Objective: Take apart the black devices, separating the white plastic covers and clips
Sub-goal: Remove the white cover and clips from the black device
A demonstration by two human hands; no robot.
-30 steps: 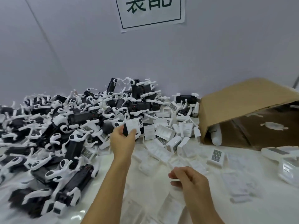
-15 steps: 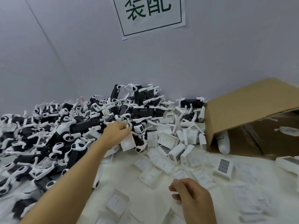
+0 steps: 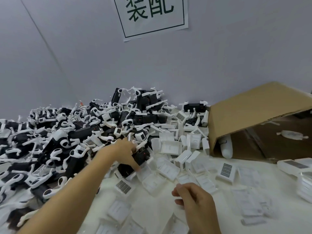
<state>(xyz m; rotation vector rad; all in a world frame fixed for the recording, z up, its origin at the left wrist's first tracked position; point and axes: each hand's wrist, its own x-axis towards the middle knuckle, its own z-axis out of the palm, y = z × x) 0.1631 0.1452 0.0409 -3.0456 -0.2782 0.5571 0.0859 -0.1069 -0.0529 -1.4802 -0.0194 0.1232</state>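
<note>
left hand (image 3: pixel 125 147) — grips black device (image 3: pixel 135 159) at pile edge | right hand (image 3: pixel 194 198) — loosely curled, holding nothing

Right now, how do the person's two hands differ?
The left hand stretches far out to the pile of black devices, fingers on one at its edge; the right hand stays near, over the white covers. The left looks motion-blurred, the right sharper. The right's fingers curl loosely and seem to hold nothing. Both are bare.
</note>
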